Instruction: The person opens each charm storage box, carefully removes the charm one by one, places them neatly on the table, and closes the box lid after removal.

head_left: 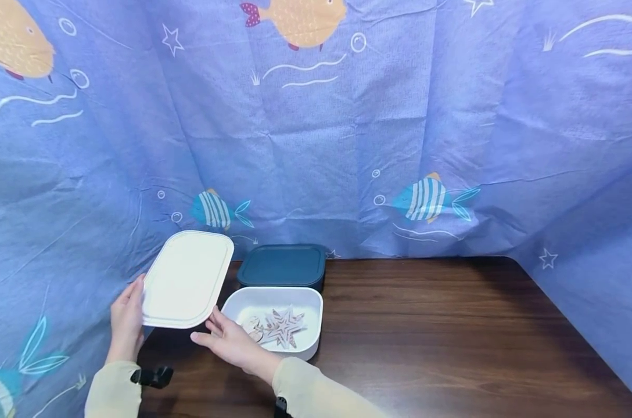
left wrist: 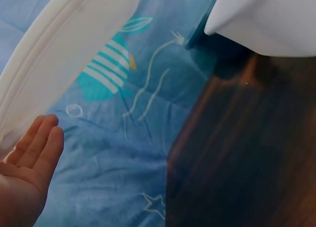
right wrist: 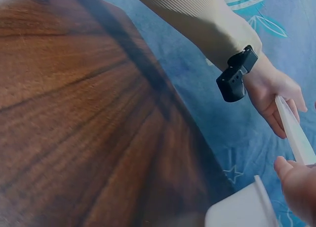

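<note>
A white rounded-rectangle lid (head_left: 187, 278) is held up tilted above the table's left end. My left hand (head_left: 128, 316) grips its left edge; the left wrist view shows fingers (left wrist: 42, 145) extended along the lid's underside. At the lower right corner, my right hand (head_left: 237, 342) touches the lid with its fingertips, the thumb spread away from it. Just right of the lid stands an uncovered white container (head_left: 313, 313), partly behind my right hand. Inside lie a star-shaped ornament (head_left: 284, 328) with a patterned surface and some small round pieces (head_left: 255, 332).
Behind the white container sits a dark blue lidded box (head_left: 282, 266). The brown wooden table (head_left: 426, 337) stretches to the right. A blue curtain (head_left: 316, 145) with fish prints hangs along the back and both sides. A black wrist camera (right wrist: 237, 74) is strapped to the left wrist.
</note>
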A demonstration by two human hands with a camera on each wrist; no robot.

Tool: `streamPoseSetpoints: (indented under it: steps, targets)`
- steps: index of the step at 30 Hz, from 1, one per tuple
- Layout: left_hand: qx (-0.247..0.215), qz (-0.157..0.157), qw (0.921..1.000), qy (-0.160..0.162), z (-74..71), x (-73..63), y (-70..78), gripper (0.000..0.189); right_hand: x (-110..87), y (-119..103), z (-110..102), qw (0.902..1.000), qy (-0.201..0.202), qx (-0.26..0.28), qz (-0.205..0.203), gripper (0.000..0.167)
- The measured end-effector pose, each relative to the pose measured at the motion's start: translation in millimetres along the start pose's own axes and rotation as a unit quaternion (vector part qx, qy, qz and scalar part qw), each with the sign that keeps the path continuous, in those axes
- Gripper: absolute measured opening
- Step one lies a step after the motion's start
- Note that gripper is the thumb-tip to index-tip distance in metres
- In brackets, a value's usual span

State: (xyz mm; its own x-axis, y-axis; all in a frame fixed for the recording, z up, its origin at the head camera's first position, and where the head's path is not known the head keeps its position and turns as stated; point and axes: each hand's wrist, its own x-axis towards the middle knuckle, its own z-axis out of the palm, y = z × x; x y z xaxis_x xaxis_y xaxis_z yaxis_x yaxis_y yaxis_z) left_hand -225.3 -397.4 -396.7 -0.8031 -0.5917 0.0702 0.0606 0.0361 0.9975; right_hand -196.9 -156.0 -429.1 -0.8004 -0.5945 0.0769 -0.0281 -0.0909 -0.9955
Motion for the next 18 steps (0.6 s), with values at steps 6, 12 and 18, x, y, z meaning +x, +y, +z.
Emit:
streamPoseSetpoints:
  steps: [6,12,18]
  targets:
    - [0.026,-0.008,0.9996,-0.011,-1.7,2.2,-10.4,0.065,0.7,9,5,0.9998,-0.004,0.014,0.014,0.080]
    - [0.020,-0.030,0.9993,-0.014,-11.0,1.7,-16.6,0.066,0.1,15,12,0.9984,-0.019,0.020,0.049,0.079]
    - [0.039,-0.060,0.9968,-0.034,-21.6,-2.3,-22.6,0.061,-4.4,21,15,0.9953,-0.050,0.031,0.077,0.078]
